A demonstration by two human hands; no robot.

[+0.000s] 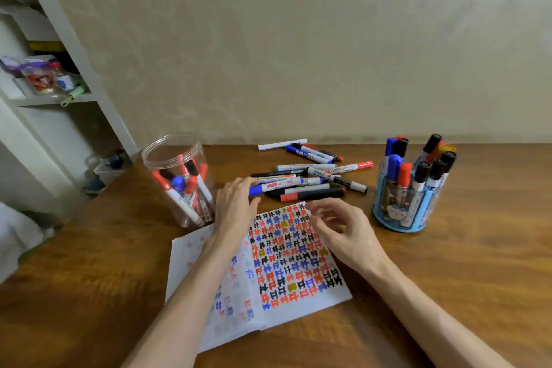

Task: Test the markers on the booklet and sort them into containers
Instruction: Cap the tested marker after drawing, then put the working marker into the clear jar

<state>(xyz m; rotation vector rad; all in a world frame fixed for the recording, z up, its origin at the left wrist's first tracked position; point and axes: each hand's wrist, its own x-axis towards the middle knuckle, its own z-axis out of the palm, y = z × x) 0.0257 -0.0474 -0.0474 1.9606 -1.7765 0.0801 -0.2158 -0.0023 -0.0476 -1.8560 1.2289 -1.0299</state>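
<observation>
Judged the chief risk to lie in the heap of loose markers (310,181) behind the booklet (298,263): crossed and stacked on one another, so liable to roll or scatter across the table (448,278) on a careless drag of one barrel. Rated as second risk a mis-sort, with red, blue and black caps mixed in both the clear jar (179,179) and the blue holder (403,206), and no sorting rule evident from either. Noted little unmarked paper on the right page, hence possible overprinting of a test stroke and a false reading.

Found the left hand (236,206) reaching past the booklet's far edge, fingers fairly straight, tips laid on the capped end of a blue marker (268,187) at the near side of the heap; thumb spread below, not closed round the barrel. Recorded as touching, not grasping. Found the right hand (343,230) hovering over the booklet's upper right corner, fingers loosely curled, holding nothing. Located the blue marker flat on the table, just beyond the booklet, between jar and holder.
</observation>
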